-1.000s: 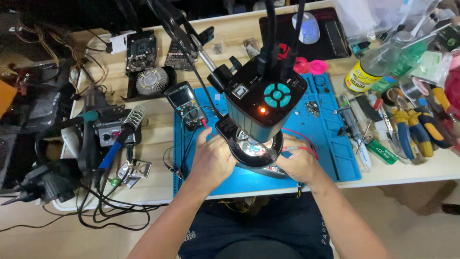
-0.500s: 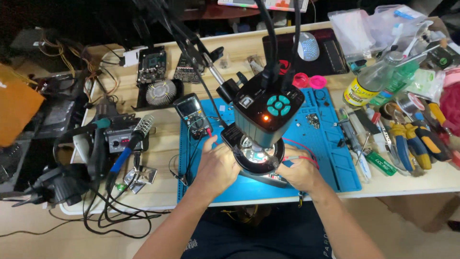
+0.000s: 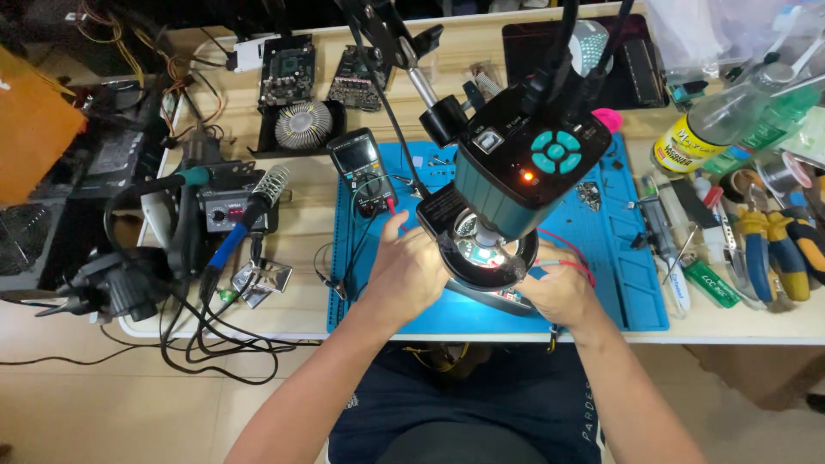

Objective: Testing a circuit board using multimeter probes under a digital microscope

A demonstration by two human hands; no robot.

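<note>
A dark-green microscope camera [image 3: 524, 172] hangs on an arm over a blue work mat [image 3: 619, 258], its lit ring light [image 3: 485, 253] just above my hands. My left hand [image 3: 404, 271] reaches under the ring light from the left with curled fingers, and what they hold is hidden. My right hand [image 3: 559, 288] is at the ring's right side, closed on a red test lead [image 3: 567, 249]. A small board [image 3: 516, 301] under the lens is mostly hidden. A black multimeter [image 3: 365, 167] lies on the mat's far left corner.
A soldering station [image 3: 228, 206] with a blue-handled iron [image 3: 228, 245] and tangled cables sits left of the mat. Circuit boards and a round heatsink [image 3: 302, 123] lie at the back. Pliers [image 3: 760, 249], a bottle [image 3: 696, 137] and small tools crowd the right. The table's front edge runs just below the mat.
The view has drawn closer and shifted slightly. Both hands stay under the ring light with almost no movement.
</note>
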